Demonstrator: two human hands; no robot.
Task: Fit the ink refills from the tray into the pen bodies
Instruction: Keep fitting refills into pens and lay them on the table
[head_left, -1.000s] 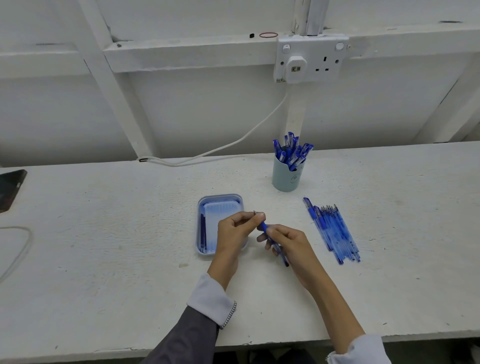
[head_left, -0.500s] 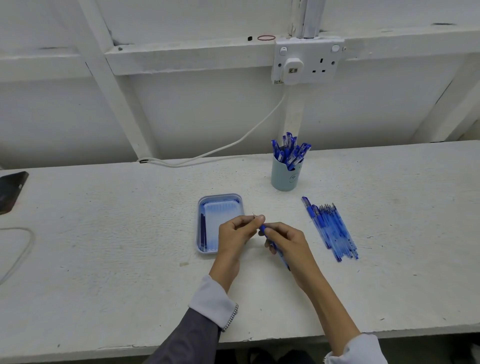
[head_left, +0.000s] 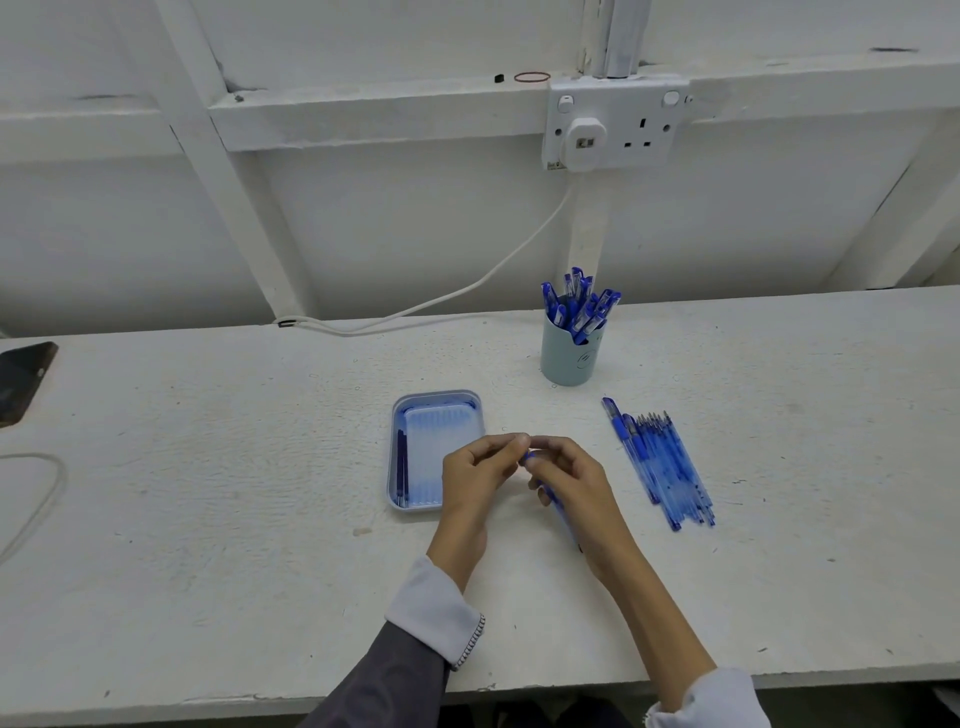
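My right hand (head_left: 574, 493) grips a blue pen body (head_left: 563, 514) that slants down toward me; most of it is hidden under the fingers. My left hand (head_left: 475, 473) pinches at the pen's upper end with thumb and forefinger, fingertips touching those of the right hand. What the left fingers pinch is too small to tell. Both hands hover just right of the pale blue tray (head_left: 436, 397), where a few dark ink refills (head_left: 401, 467) lie along its left wall.
A row of several blue pen bodies (head_left: 660, 462) lies on the white bench to the right. A light blue cup (head_left: 569, 358) full of blue pens stands behind. A white cable (head_left: 467, 286) runs from the wall socket (head_left: 613, 124). A dark phone (head_left: 21, 382) lies far left.
The two hands have closed together: the left fingertips moved right and now meet the right fingers at the pen's upper end. The refill tip seen sticking up earlier is no longer visible.
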